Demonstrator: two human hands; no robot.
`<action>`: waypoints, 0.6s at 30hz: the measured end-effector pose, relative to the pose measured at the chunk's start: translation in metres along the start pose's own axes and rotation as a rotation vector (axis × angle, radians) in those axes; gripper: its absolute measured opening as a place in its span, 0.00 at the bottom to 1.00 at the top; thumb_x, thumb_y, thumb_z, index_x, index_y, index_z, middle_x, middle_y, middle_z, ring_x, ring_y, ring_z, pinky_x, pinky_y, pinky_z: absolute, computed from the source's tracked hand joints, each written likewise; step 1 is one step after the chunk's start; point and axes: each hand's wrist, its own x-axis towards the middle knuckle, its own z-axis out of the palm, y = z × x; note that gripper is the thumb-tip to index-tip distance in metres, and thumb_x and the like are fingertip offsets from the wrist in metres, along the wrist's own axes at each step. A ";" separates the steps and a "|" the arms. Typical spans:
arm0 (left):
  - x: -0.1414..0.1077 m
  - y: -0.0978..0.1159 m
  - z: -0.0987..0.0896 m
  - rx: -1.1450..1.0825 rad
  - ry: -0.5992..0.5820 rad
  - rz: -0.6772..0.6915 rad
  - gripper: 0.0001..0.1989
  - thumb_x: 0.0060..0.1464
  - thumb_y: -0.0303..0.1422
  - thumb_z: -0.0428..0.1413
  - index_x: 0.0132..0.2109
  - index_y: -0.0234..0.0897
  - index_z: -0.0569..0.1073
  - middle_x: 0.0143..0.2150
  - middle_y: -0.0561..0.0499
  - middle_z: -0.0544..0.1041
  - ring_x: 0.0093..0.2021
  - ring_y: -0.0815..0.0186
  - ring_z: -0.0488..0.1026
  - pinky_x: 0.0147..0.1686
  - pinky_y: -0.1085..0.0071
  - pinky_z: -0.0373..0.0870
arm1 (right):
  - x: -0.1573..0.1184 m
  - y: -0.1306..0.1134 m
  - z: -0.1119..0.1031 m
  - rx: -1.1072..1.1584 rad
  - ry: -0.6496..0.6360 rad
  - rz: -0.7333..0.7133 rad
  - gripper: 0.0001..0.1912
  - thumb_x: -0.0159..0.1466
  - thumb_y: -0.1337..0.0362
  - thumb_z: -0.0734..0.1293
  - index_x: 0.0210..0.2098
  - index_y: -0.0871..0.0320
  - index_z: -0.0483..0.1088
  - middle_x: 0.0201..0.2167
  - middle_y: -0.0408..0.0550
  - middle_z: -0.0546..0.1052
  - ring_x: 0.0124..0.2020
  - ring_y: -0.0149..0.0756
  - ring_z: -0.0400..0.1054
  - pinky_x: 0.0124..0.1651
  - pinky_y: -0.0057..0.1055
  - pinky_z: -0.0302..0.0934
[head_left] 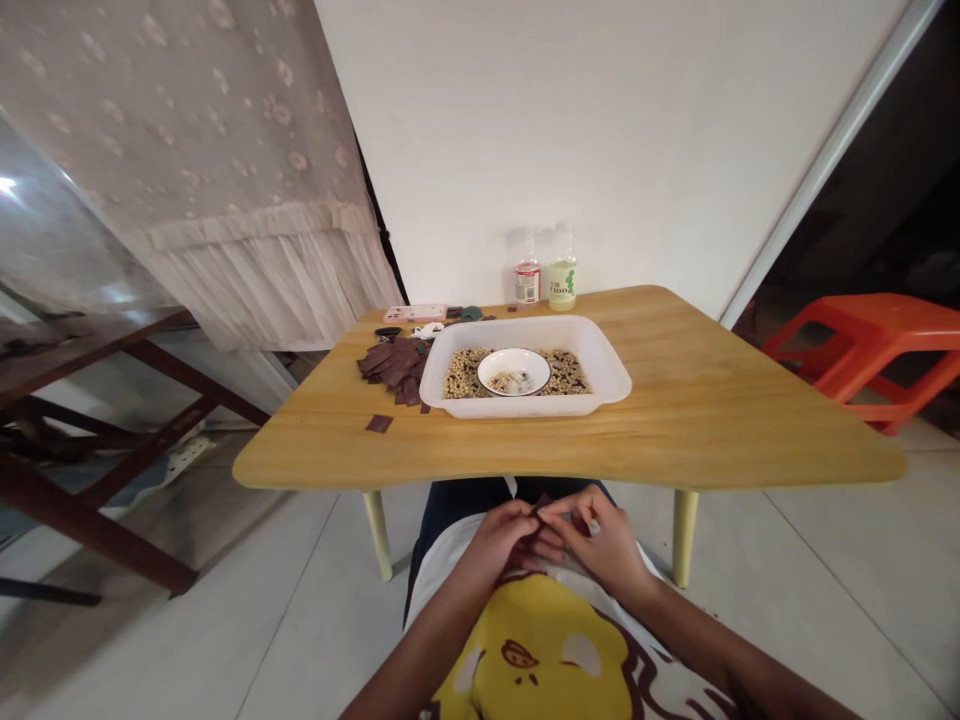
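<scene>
Close to my body, below the table's front edge, my left hand (pixel 514 530) and my right hand (pixel 596 535) meet with fingers pinched. Between them shows part of a small dark maroon piece (pixel 545 500), like the squares on the table; most of it is hidden by the fingers. On the table beyond them stands a white plastic tub (pixel 525 406) with many small tan and black beads (pixel 465 375). A white bowl (pixel 491 362) sits on the beads and holds some small pale bits. Left of the tub lies a pile of maroon squares (pixel 397 365), with one loose square (pixel 379 424) nearer me.
The wooden table (pixel 720 400) carries a pink phone-like object (pixel 416 313) and two bottles (pixel 528 280) at the back, against a white wall. An orange stool (pixel 885 330) stands at the right. A dark wooden frame (pixel 112 480) and a lace-covered cloth (pixel 277 250) are at the left.
</scene>
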 end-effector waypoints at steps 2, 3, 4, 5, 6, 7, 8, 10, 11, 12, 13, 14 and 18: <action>0.010 -0.003 -0.011 -0.049 0.031 -0.022 0.10 0.41 0.35 0.55 0.30 0.34 0.64 0.26 0.47 0.76 0.26 0.64 0.74 0.15 0.80 0.60 | 0.008 0.006 0.005 0.004 -0.041 0.005 0.18 0.56 0.62 0.64 0.21 0.53 0.47 0.25 0.44 0.76 0.29 0.35 0.71 0.26 0.28 0.61; 0.013 -0.005 -0.016 -0.055 0.019 -0.025 0.10 0.41 0.35 0.55 0.30 0.34 0.64 0.27 0.46 0.76 0.28 0.64 0.75 0.15 0.80 0.60 | 0.011 0.008 0.008 -0.001 -0.093 -0.008 0.18 0.56 0.63 0.63 0.20 0.53 0.46 0.26 0.44 0.76 0.29 0.35 0.71 0.26 0.28 0.61; 0.016 -0.006 -0.020 -0.051 0.006 -0.028 0.10 0.40 0.34 0.56 0.31 0.34 0.65 0.28 0.46 0.76 0.28 0.63 0.75 0.15 0.81 0.60 | 0.014 0.010 0.010 0.000 -0.136 -0.023 0.18 0.56 0.63 0.63 0.20 0.54 0.46 0.25 0.44 0.76 0.29 0.34 0.71 0.27 0.28 0.61; 0.019 -0.007 -0.024 -0.043 -0.007 -0.029 0.11 0.40 0.34 0.56 0.31 0.34 0.65 0.28 0.45 0.76 0.29 0.62 0.75 0.15 0.81 0.60 | 0.016 0.012 0.011 0.005 -0.171 -0.044 0.18 0.57 0.64 0.62 0.19 0.54 0.46 0.25 0.44 0.76 0.29 0.34 0.71 0.27 0.28 0.61; 0.020 -0.007 -0.027 -0.035 -0.023 -0.032 0.11 0.40 0.34 0.56 0.31 0.33 0.65 0.29 0.45 0.76 0.30 0.62 0.75 0.15 0.81 0.61 | 0.017 0.014 0.013 0.012 -0.198 -0.061 0.19 0.57 0.64 0.62 0.19 0.54 0.45 0.25 0.44 0.76 0.30 0.34 0.71 0.28 0.28 0.61; 0.021 -0.006 -0.029 -0.028 -0.039 -0.035 0.11 0.40 0.33 0.57 0.31 0.33 0.65 0.29 0.44 0.76 0.30 0.62 0.75 0.15 0.81 0.62 | 0.018 0.015 0.013 0.020 -0.209 -0.073 0.19 0.57 0.64 0.62 0.18 0.54 0.45 0.25 0.45 0.76 0.31 0.35 0.71 0.29 0.28 0.61; 0.022 -0.005 -0.031 -0.021 -0.055 -0.044 0.11 0.40 0.33 0.57 0.31 0.32 0.65 0.29 0.44 0.76 0.30 0.61 0.75 0.15 0.81 0.62 | 0.019 0.017 0.014 0.027 -0.209 -0.075 0.20 0.57 0.64 0.62 0.18 0.55 0.44 0.25 0.45 0.76 0.31 0.35 0.71 0.29 0.28 0.61; 0.022 -0.004 -0.033 -0.010 -0.075 -0.063 0.11 0.41 0.33 0.56 0.32 0.32 0.66 0.29 0.44 0.76 0.30 0.62 0.75 0.15 0.80 0.63 | 0.019 0.019 0.013 0.033 -0.180 -0.057 0.21 0.57 0.63 0.62 0.18 0.55 0.43 0.25 0.46 0.76 0.32 0.36 0.71 0.30 0.29 0.61; 0.022 -0.003 -0.034 -0.004 -0.084 -0.067 0.11 0.41 0.32 0.56 0.33 0.32 0.67 0.29 0.44 0.76 0.30 0.62 0.75 0.15 0.80 0.64 | 0.019 0.020 0.013 0.034 -0.164 -0.046 0.21 0.57 0.63 0.62 0.18 0.55 0.43 0.25 0.46 0.76 0.32 0.36 0.71 0.30 0.29 0.61; 0.022 -0.003 -0.035 0.000 -0.090 -0.067 0.10 0.42 0.32 0.56 0.33 0.32 0.67 0.29 0.44 0.76 0.30 0.62 0.75 0.15 0.81 0.64 | 0.019 0.020 0.013 0.035 -0.157 -0.040 0.21 0.56 0.63 0.62 0.18 0.55 0.43 0.25 0.46 0.76 0.32 0.36 0.71 0.30 0.29 0.61; 0.022 -0.003 -0.035 0.002 -0.094 -0.063 0.10 0.42 0.32 0.56 0.34 0.32 0.67 0.29 0.44 0.76 0.31 0.62 0.75 0.16 0.81 0.64 | 0.019 0.020 0.012 0.038 -0.163 -0.041 0.21 0.56 0.63 0.62 0.17 0.55 0.43 0.25 0.46 0.76 0.32 0.37 0.71 0.30 0.29 0.61; 0.022 -0.003 -0.035 0.004 -0.097 -0.059 0.10 0.43 0.32 0.56 0.33 0.32 0.67 0.29 0.44 0.77 0.31 0.62 0.75 0.16 0.81 0.64 | 0.018 0.020 0.012 0.044 -0.179 -0.049 0.21 0.57 0.62 0.62 0.17 0.55 0.43 0.25 0.46 0.76 0.32 0.37 0.71 0.29 0.29 0.62; 0.021 -0.003 -0.035 0.012 -0.083 -0.047 0.11 0.43 0.33 0.57 0.33 0.32 0.67 0.30 0.44 0.77 0.32 0.61 0.75 0.16 0.81 0.64 | 0.018 0.018 0.011 0.041 -0.189 -0.065 0.21 0.58 0.61 0.61 0.17 0.54 0.44 0.26 0.47 0.76 0.32 0.37 0.71 0.29 0.30 0.62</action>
